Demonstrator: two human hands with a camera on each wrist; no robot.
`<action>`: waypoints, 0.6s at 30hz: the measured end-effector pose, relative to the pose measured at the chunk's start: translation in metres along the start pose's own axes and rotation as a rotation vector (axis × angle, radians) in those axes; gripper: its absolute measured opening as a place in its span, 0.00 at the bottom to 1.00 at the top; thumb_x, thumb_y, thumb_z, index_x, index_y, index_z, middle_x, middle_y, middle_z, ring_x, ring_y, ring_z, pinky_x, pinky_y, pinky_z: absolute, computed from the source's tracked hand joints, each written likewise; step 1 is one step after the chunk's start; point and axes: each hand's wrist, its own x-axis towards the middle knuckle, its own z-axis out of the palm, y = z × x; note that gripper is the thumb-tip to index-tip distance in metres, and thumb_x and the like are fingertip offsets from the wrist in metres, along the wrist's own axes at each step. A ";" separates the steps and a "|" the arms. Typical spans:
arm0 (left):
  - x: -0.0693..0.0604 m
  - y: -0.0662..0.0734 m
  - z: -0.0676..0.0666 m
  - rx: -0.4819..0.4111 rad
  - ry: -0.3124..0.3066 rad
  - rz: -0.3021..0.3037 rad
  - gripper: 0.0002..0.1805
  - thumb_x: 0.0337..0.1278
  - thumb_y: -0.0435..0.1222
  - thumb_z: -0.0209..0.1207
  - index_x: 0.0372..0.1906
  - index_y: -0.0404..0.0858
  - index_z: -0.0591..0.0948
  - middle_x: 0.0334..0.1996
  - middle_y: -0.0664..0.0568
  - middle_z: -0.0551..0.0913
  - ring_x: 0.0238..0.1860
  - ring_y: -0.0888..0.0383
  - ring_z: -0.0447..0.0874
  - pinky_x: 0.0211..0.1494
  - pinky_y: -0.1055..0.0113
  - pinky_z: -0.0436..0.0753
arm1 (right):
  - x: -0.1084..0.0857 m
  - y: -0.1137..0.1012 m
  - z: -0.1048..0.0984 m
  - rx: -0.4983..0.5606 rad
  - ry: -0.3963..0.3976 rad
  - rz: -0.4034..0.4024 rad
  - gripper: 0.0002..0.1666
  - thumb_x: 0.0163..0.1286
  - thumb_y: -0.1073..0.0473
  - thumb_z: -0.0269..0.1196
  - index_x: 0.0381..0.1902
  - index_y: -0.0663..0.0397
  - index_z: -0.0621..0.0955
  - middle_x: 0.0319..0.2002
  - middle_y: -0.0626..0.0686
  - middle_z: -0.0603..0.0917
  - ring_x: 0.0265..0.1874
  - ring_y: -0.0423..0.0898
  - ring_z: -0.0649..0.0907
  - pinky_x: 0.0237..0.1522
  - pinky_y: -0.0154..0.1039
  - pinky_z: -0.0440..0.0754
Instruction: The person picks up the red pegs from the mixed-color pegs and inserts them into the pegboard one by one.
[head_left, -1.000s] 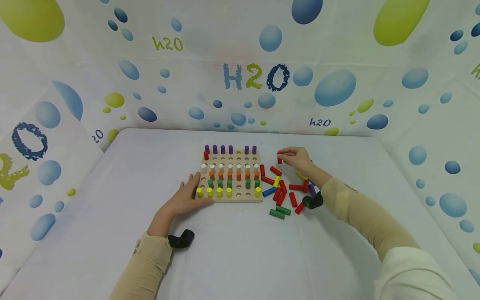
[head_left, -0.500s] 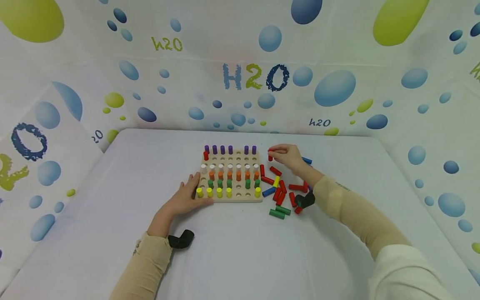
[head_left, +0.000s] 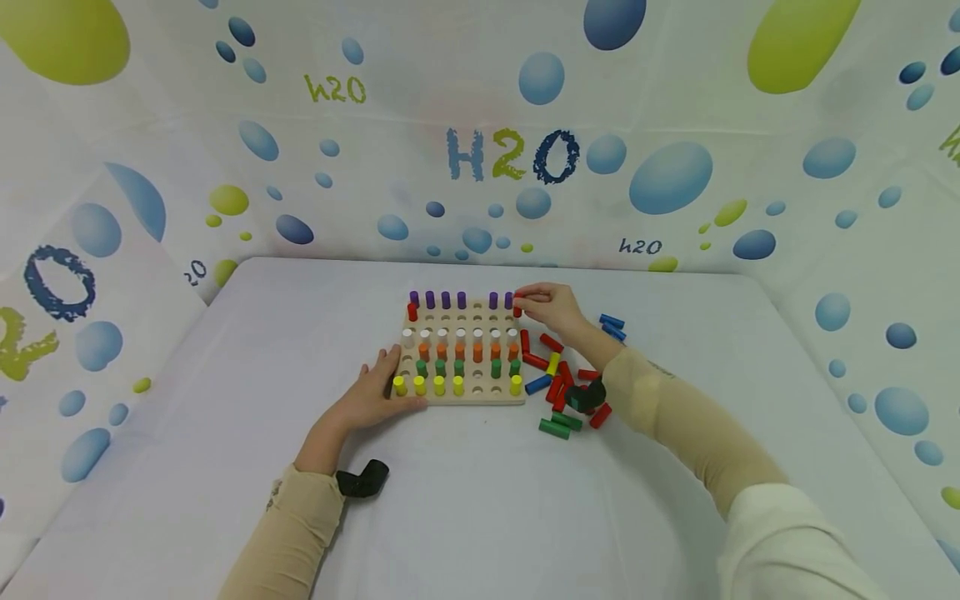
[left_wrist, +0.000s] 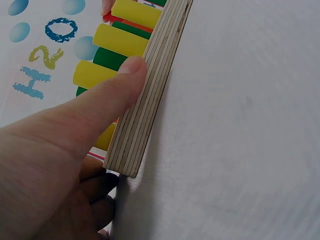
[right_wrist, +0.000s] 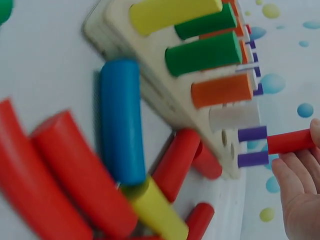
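The wooden pegboard (head_left: pixel 472 402) stands in the middle of the table, with rows of purple, white, orange, green and yellow pegs upright in its holes. One red peg (head_left: pixel 412 312) stands at the left end of the second row from the back. At the near left corner my left hand (head_left: pixel 367 398) grips the board, its thumb (left_wrist: pixel 120 82) on the front edge in the left wrist view. My right hand (head_left: pixel 555 310) pinches another red peg (right_wrist: pixel 290 142) between thumb and fingers, beside the board's far right corner. The peg's contact with a hole cannot be made out.
Loose pegs lie right of the board: several red ones, a blue peg (right_wrist: pixel 122 125) beside the board, a yellow peg (right_wrist: pixel 157 210) and two green pegs (head_left: pixel 555 428). Two more blue pegs (head_left: pixel 612 320) lie farther back. A patterned cloth (head_left: pixel 390 167) hangs behind the table.
My right hand has moved left with the red peg, from above the loose pegs to the board's far right corner. The left hand has stayed on the board.
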 end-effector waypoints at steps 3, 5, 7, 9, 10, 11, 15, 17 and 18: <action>0.000 0.001 0.000 0.003 0.002 -0.001 0.61 0.49 0.57 0.64 0.75 0.33 0.41 0.75 0.38 0.40 0.75 0.42 0.31 0.74 0.46 0.33 | 0.001 -0.003 0.007 -0.005 -0.008 -0.019 0.20 0.68 0.60 0.61 0.55 0.64 0.77 0.55 0.62 0.80 0.55 0.53 0.80 0.57 0.41 0.77; 0.000 0.001 -0.001 0.004 0.003 -0.002 0.60 0.49 0.57 0.64 0.75 0.33 0.41 0.75 0.38 0.40 0.75 0.42 0.31 0.74 0.46 0.33 | 0.001 -0.004 0.012 0.005 -0.010 -0.027 0.20 0.67 0.60 0.62 0.54 0.65 0.77 0.54 0.63 0.80 0.54 0.53 0.80 0.56 0.41 0.78; 0.000 0.001 -0.001 0.006 0.003 -0.002 0.60 0.49 0.57 0.64 0.75 0.33 0.41 0.75 0.38 0.40 0.75 0.42 0.31 0.74 0.45 0.33 | 0.002 -0.005 0.017 0.015 -0.013 -0.029 0.20 0.67 0.60 0.62 0.54 0.66 0.77 0.54 0.63 0.80 0.54 0.54 0.80 0.55 0.41 0.79; 0.001 0.002 -0.001 0.004 0.003 0.000 0.60 0.50 0.57 0.64 0.75 0.33 0.41 0.75 0.37 0.40 0.75 0.42 0.31 0.74 0.45 0.33 | 0.003 -0.006 0.020 0.030 -0.013 -0.025 0.21 0.66 0.60 0.62 0.54 0.66 0.77 0.54 0.63 0.81 0.53 0.55 0.81 0.55 0.41 0.79; 0.001 0.002 -0.001 0.004 0.003 0.001 0.60 0.50 0.57 0.64 0.75 0.33 0.41 0.75 0.37 0.40 0.75 0.42 0.31 0.74 0.45 0.33 | 0.003 -0.007 0.022 0.035 -0.014 -0.021 0.21 0.66 0.60 0.63 0.54 0.66 0.77 0.53 0.63 0.81 0.53 0.55 0.81 0.55 0.41 0.79; 0.001 0.001 -0.001 0.004 0.003 0.002 0.60 0.50 0.57 0.64 0.75 0.33 0.41 0.75 0.37 0.40 0.75 0.42 0.31 0.74 0.45 0.33 | 0.004 -0.007 0.024 0.034 -0.015 -0.019 0.21 0.66 0.60 0.63 0.54 0.66 0.77 0.53 0.63 0.81 0.52 0.55 0.81 0.55 0.41 0.79; 0.001 0.001 0.000 0.006 0.002 0.005 0.60 0.50 0.58 0.63 0.75 0.33 0.41 0.75 0.37 0.40 0.75 0.41 0.31 0.74 0.45 0.33 | 0.003 -0.010 0.031 0.008 -0.011 -0.021 0.20 0.66 0.59 0.63 0.53 0.64 0.78 0.53 0.62 0.81 0.52 0.54 0.81 0.55 0.42 0.79; 0.001 0.000 0.000 0.007 0.001 0.004 0.60 0.50 0.58 0.63 0.75 0.33 0.41 0.75 0.37 0.40 0.75 0.41 0.31 0.74 0.45 0.33 | 0.003 -0.012 0.033 -0.002 -0.005 -0.020 0.20 0.66 0.59 0.63 0.53 0.64 0.78 0.52 0.62 0.82 0.52 0.53 0.81 0.54 0.41 0.80; 0.001 0.000 0.000 0.006 0.001 0.005 0.60 0.50 0.58 0.63 0.75 0.33 0.41 0.75 0.37 0.40 0.75 0.41 0.31 0.74 0.45 0.33 | 0.003 -0.012 0.035 -0.001 -0.001 -0.020 0.20 0.66 0.59 0.63 0.53 0.64 0.79 0.52 0.62 0.82 0.52 0.53 0.82 0.54 0.41 0.80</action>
